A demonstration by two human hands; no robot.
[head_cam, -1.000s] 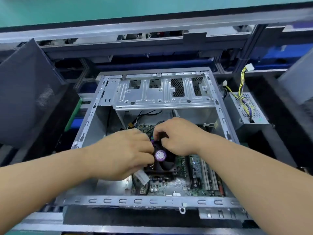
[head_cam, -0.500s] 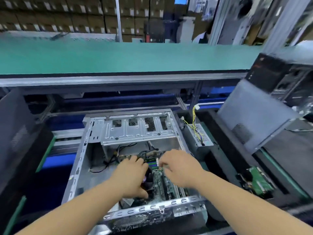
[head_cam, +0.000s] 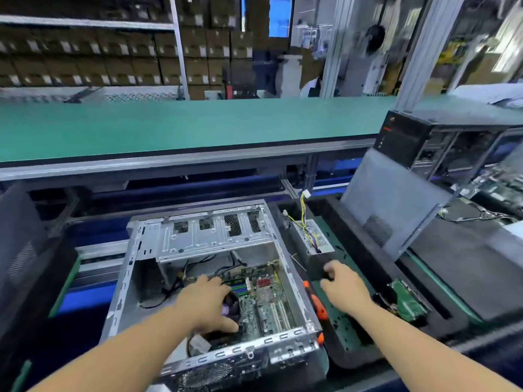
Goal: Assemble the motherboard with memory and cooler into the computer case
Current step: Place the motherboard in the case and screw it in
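An open silver computer case lies on its side in front of me. The green motherboard sits inside it, with a black cooler fan bearing a purple sticker. My left hand rests on top of the cooler, fingers curled over it. My right hand is outside the case, to its right, over a black foam tray, with fingers bent around the near end of a silver power supply with yellow wires. Whether it grips that end is unclear.
An orange-handled screwdriver lies between case and tray. A green circuit board sits in the tray at right. A grey side panel leans further right, another dark panel at left. A green conveyor runs behind.
My right hand has left the cooler and moved right, out of the case toward the power supply. My view tilted up, showing the conveyor and shelves. The left hand stays on the cooler.
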